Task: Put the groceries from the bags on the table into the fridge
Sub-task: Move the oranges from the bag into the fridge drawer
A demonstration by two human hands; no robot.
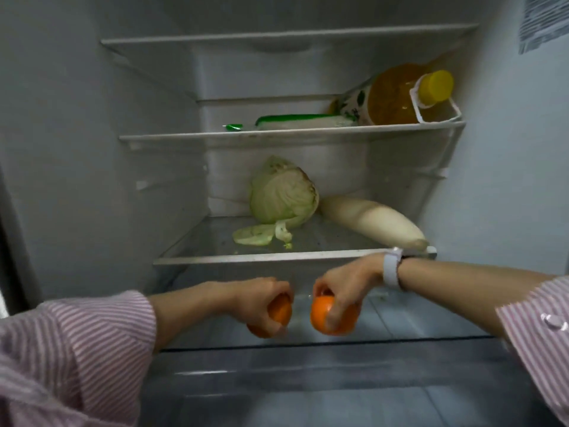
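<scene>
Both my hands reach into the open fridge (92, 180) over its lowest glass shelf (400, 322). My left hand (261, 300) grips an orange (281, 312) from above. My right hand (345, 288) grips a second orange (320, 315), fingers curled over its top; a white watch sits on that wrist. The two oranges hang close together, just above the shelf. One shelf up lie a pale green cabbage (283, 192) with a loose leaf (254, 235) and a white radish (372, 220).
On the shelf above that lie a bottle of yellow oil (400, 97) with a yellow cap and a green-and-white packet (301, 121). The top shelf (289, 35) holds nothing I can see. A drawer front (308, 368) runs below my hands.
</scene>
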